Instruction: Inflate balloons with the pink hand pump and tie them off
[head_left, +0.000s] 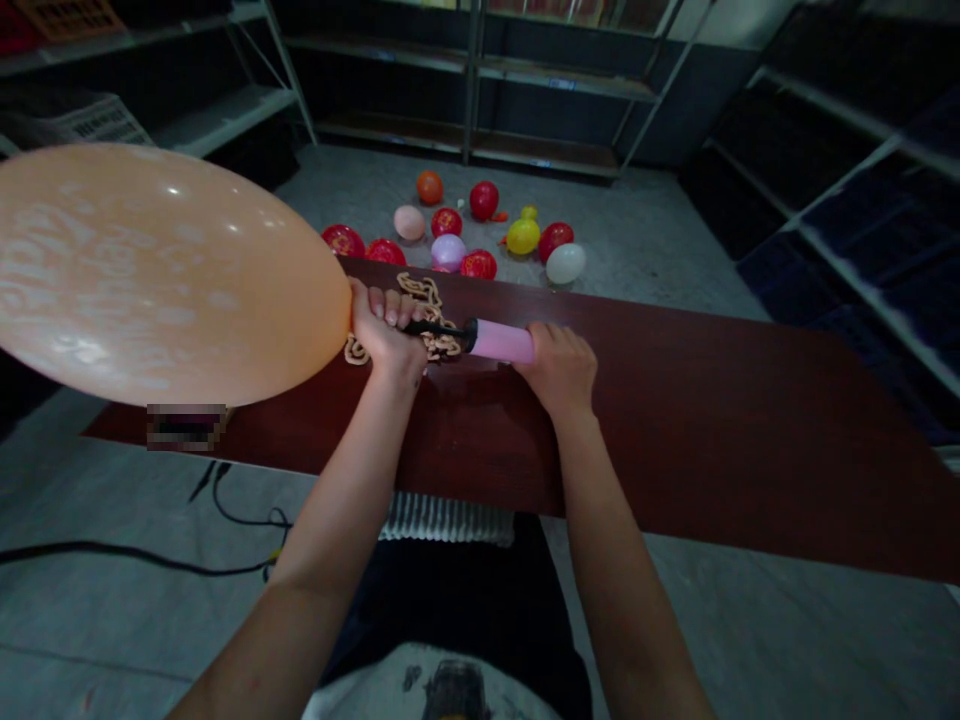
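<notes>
A peach balloon (180, 280) bulged beside a pink pump (491, 340), above a red-brown table (712, 420).
I could read the balloon's pale lettering (75, 262) only partly; the left hand (386, 325) clasped the pump's black end (442, 328), the right hand's (562, 365) fingers the pink barrel (506, 342).

Room over right tabletop (735, 430); balloon (172, 290) seemingly blocks left.

The large peach balloon (180, 280) bears blurred white lettering, partly legible: "PPY", "thday".
</notes>
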